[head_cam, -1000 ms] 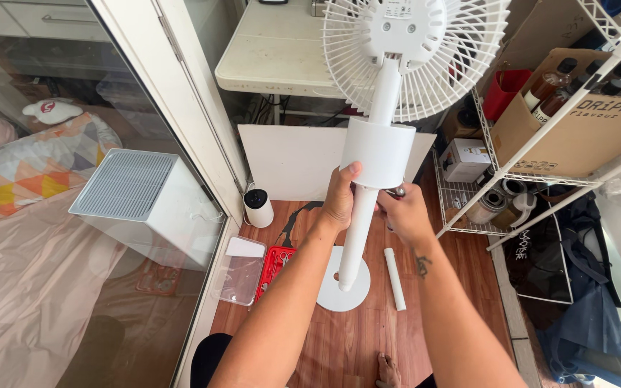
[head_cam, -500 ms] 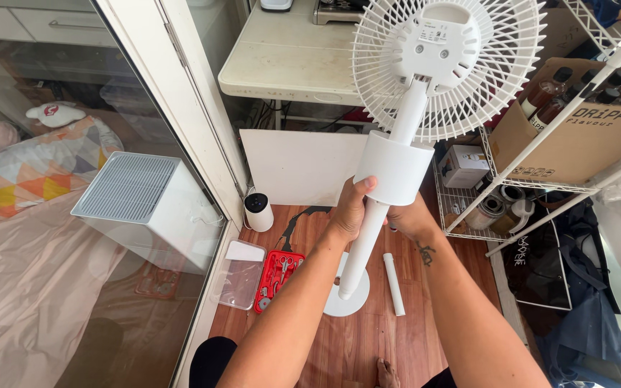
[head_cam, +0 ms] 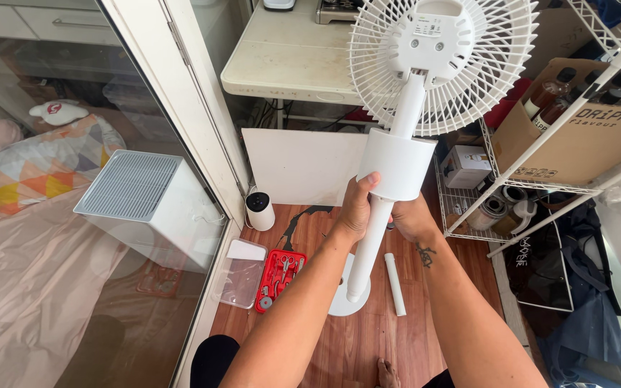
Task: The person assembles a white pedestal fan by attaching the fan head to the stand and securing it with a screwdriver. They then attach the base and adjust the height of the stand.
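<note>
Aloft, a white fan in two hands

Nearest the camera, two bare forearms reach up over a wooden floor (head_cam: 368,345). The left hand (head_cam: 356,208) is wrapped fully around the pole (head_cam: 369,244) of a white pedestal fan (head_cam: 397,162), thumb pressed against the underside of its wide cylindrical collar. The right hand (head_cam: 411,219) sits just behind the same pole, touching it; its fingers are hidden, so how tightly its grip closes cannot be told. The fan is held tilted, its lower end hanging above a round white base (head_cam: 343,305) that lies flat on the floor. Just right of that base lies a short white tube (head_cam: 394,284). To the left rest an open red tool case (head_cam: 276,276) and, beside it, a clear plastic lid (head_cam: 240,273). Farther back, a small white cylinder with a dark top (head_cam: 259,210) stands near a white board (head_cam: 300,167) leaning upright. The fan's round grille (head_cam: 490,65) rises in front of a pale counter (head_cam: 289,61). At right, a white wire shelf (head_cam: 497,183) carries jars, a small box and a cardboard box of dark-capped bottles (head_cam: 583,122). At left, behind a glass door, sits a white box-shaped appliance (head_cam: 149,205).
</note>
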